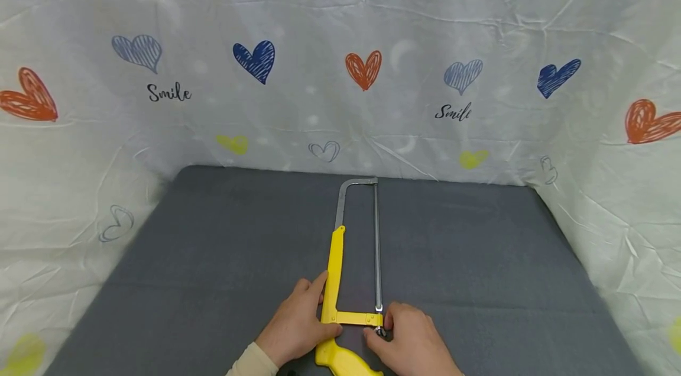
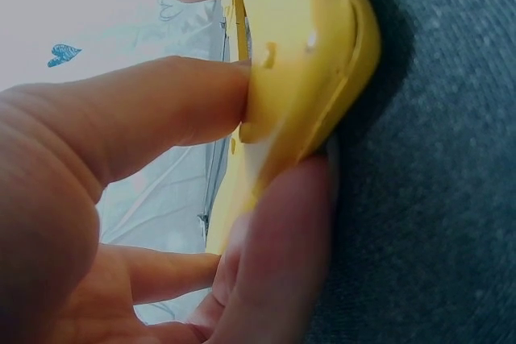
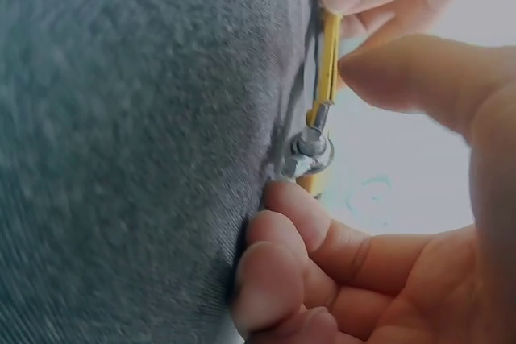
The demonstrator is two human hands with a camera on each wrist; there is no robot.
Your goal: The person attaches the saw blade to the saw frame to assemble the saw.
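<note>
A hacksaw [image 1: 333,269] with a yellow frame and handle lies on the grey cloth, its metal bow pointing away from me. My left hand [image 1: 298,320] holds the yellow frame just above the handle, thumb on one side and fingers on the other. At the near end of the blade [image 1: 377,246] sits a silver wing nut [image 3: 310,147]. My right hand [image 1: 412,337] is around this nut, with the index fingertip right at it. The right thumb [image 3: 403,78] stands a little apart from the nut in the right wrist view. The other right fingers are curled beside the cloth.
The grey cloth [image 1: 229,234] covers the table under the saw. A pale curtain [image 1: 314,3] with printed hearts and the word Smile hangs behind the table and along both sides. The bow's far end reaches close to the table's back edge.
</note>
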